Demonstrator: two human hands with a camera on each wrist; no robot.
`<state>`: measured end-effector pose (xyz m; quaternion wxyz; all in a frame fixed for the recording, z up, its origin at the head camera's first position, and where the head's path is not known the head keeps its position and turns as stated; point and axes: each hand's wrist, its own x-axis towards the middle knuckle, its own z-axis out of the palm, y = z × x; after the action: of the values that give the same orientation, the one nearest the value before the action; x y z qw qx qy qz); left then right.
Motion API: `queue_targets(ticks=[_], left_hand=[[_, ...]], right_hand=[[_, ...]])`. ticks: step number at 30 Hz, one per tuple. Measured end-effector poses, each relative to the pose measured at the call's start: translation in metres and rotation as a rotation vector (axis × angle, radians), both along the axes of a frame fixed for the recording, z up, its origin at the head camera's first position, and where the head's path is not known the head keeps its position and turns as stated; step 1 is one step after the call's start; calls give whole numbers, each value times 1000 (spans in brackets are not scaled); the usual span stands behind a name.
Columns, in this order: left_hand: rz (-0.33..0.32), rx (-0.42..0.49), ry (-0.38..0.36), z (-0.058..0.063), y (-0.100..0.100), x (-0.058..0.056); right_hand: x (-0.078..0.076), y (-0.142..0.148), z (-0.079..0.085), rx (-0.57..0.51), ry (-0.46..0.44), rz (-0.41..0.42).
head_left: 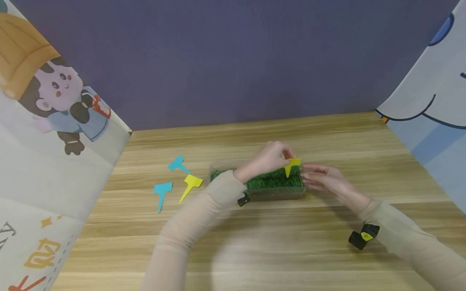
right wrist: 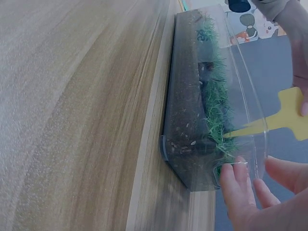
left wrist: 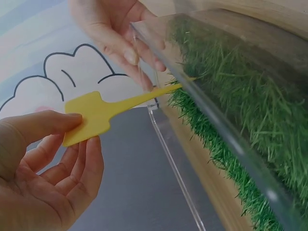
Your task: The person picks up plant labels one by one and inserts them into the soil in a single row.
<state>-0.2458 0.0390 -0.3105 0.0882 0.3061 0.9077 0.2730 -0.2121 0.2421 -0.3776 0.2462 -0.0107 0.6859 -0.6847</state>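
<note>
My left hand [head_left: 271, 157] pinches the broad head of a yellow T-shaped plant label [left wrist: 89, 118] between thumb and fingers. The label's pointed stem slants down to the green grass [right wrist: 219, 101] near the right end of a clear plastic box [head_left: 276, 195]. In the right wrist view its tip meets the grass; how deep it goes is hidden. At that same end of the box, my right hand [head_left: 329, 182] rests its extended fingers [right wrist: 233, 185] against the clear wall. Below the grass, a dark soil-like layer [right wrist: 185, 106] shows through the side.
Left of the box, another yellow label [head_left: 191, 182] and two blue labels, an upper one [head_left: 177, 163] and a lower one [head_left: 162, 190], lie on the wooden table [head_left: 284, 250]. A dark panel [head_left: 233, 60] stands behind, with printed sheets at both sides.
</note>
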Motion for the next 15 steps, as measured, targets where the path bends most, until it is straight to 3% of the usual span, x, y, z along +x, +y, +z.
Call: queue_targets(ticks=[15], left_hand=[[-34, -86, 59, -9, 4, -1]], right_hand=[[0, 1, -1, -10, -14, -9]])
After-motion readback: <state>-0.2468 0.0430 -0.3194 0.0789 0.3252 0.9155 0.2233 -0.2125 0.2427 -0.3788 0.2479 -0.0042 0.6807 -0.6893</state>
